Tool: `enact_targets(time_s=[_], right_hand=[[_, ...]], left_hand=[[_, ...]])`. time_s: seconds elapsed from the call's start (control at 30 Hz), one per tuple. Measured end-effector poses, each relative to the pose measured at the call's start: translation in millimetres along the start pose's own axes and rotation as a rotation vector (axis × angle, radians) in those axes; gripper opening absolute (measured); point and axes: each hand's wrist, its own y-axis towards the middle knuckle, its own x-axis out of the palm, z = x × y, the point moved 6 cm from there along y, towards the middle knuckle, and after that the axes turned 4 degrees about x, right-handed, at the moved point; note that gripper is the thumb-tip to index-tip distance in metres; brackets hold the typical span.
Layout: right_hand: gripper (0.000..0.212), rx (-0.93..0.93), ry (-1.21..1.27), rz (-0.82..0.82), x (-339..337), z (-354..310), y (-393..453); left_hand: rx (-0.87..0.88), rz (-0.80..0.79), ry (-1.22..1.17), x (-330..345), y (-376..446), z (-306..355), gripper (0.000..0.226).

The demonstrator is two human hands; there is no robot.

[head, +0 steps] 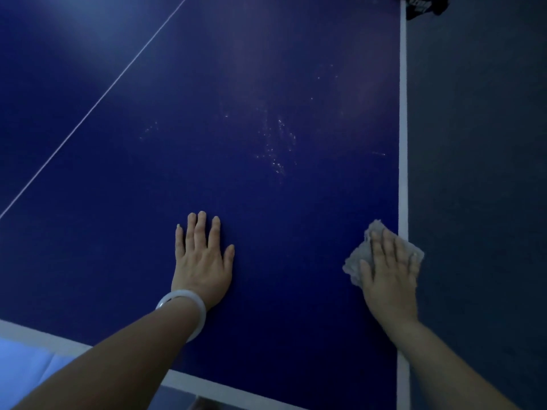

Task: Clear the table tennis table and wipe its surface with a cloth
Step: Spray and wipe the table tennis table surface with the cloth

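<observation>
The dark blue table tennis table [207, 113] fills most of the view, with white edge lines and a thin white centre line. My left hand [202, 258] lies flat on the surface with straight, spread fingers; a pale bangle circles its wrist. My right hand [390, 276] presses a grey cloth [359, 255] flat against the table's right edge, over the white border line. Part of the cloth hangs past the edge. Pale specks and smears [278, 149] mark the surface ahead of my hands.
Dark grey floor [479, 143] runs along the right side of the table. A black object with white lettering [420, 5] sits at the far right corner, cut off by the frame. A light surface [26, 368] shows below the near edge at lower left.
</observation>
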Motion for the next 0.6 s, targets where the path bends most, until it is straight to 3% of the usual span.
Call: enact_targets(time_s=[0.07, 0.2, 0.27, 0.33, 0.47, 0.53, 0.6], right_hand=[[0.059, 0.037, 0.037, 0.022, 4.2, -30.6, -9.8], [0.062, -0.389, -0.011, -0.001, 24.8, -100.5, -71.7], [0.063, -0.554, -0.053, -0.057, 32.2, -92.2, -95.0], [0.061, -0.578, -0.089, -0.057, 28.8, -59.8, -95.1], [0.062, -0.087, -0.066, -0.016, 11.8, -5.3, -61.0], [0.064, 0.171, -0.019, 0.031, 11.4, -19.6, -62.6], [0.065, 0.222, 0.020, 0.062, 18.2, -59.3, -81.7]], left_hand=[[0.001, -0.003, 0.008, 0.2, 0.0, 0.4, 0.068], [0.009, -0.015, 0.021, -0.1, 0.0, 1.0, 0.068], [0.011, -0.021, 0.018, -0.8, -0.3, 1.6, 0.068], [0.009, -0.029, 0.031, -1.3, -0.6, 1.7, 0.068], [0.018, -0.056, 0.045, -0.8, 0.1, 2.0, 0.071], [0.027, -0.069, 0.053, -0.9, 0.2, 2.0, 0.072], [0.034, -0.072, 0.054, -0.4, 0.0, 0.7, 0.073]])
